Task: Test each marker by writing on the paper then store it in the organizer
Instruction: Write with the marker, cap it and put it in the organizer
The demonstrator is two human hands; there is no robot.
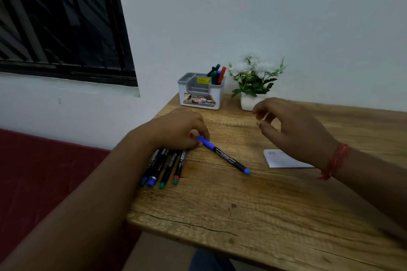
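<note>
Head view: the organizer [201, 91], a white and grey box with several compartments, stands at the far edge of the wooden worktop [253, 209] against the wall. Its right-hand compartment holds several markers upright, among them a green marker [214, 76], a red marker [222, 75] and a blue one between them. Just right of the organizer stands a small white pot with a white-flowered plant [255, 77].

In front of the organizer, nearer the person, the left hand [178, 130] rests low on the worktop with its fingers curled, and its fingertips pinch the capped end of a blue marker [223, 154]. That marker lies slanted on the wood, its far end under the fingers and its near end pointing away to the right. Under and just in front of the same hand lies a row of four markers [164, 167], side by side and touching, their coloured ends toward the person at the left edge of the worktop.

To the right of the organizer and closer to the person, the right hand [293, 130] hovers above the worktop with fingers loosely bent and spread, holding nothing. A red thread band [335, 160] circles its wrist. Beneath that hand lies the paper [280, 159], a small white sheet with faint scribbles near its upper left corner, partly hidden by the wrist.
</note>
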